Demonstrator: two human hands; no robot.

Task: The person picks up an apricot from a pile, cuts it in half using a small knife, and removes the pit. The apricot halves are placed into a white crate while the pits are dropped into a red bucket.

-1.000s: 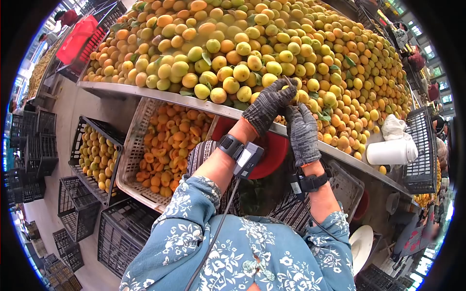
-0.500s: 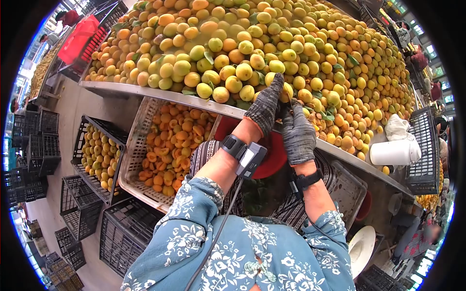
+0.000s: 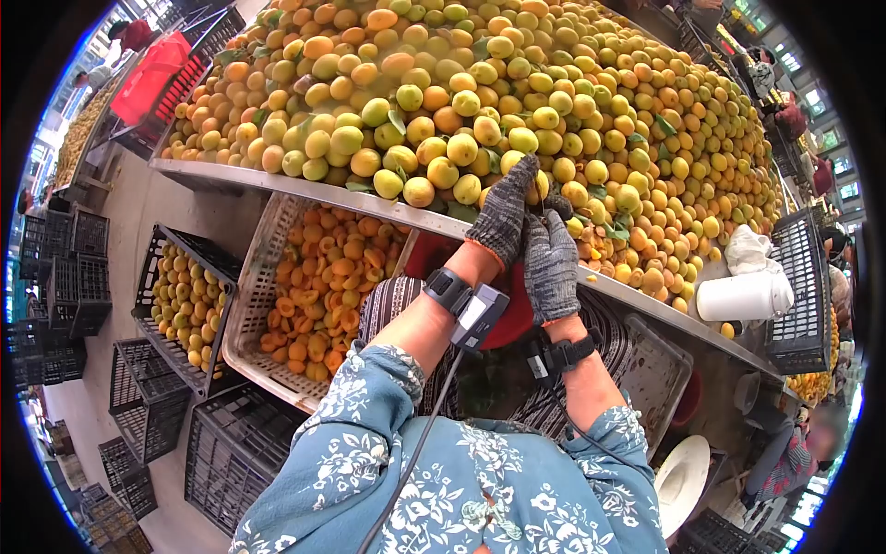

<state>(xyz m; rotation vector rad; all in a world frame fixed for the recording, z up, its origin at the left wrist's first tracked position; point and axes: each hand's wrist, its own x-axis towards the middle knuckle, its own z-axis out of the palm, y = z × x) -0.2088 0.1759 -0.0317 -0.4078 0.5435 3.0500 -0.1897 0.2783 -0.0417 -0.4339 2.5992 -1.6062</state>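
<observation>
Apparently handling one yellow apricot [image 3: 538,189] between both hands, near the metal table's edge [image 3: 406,212] | left hand [image 3: 504,214], right hand [image 3: 552,268]: gloved fingers bunched close; whether pinching it, cannot tell | next move calls for steady, coordinated fingertips

Pale floor [image 3: 127,249] spreads at left; bright windows [image 3: 815,95] line the right.

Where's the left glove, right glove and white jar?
Left glove [image 3: 501,214]: head view, on its grey middle.
Right glove [image 3: 552,268]: head view, on its grey middle.
White jar [image 3: 736,295]: head view, on its side.
</observation>
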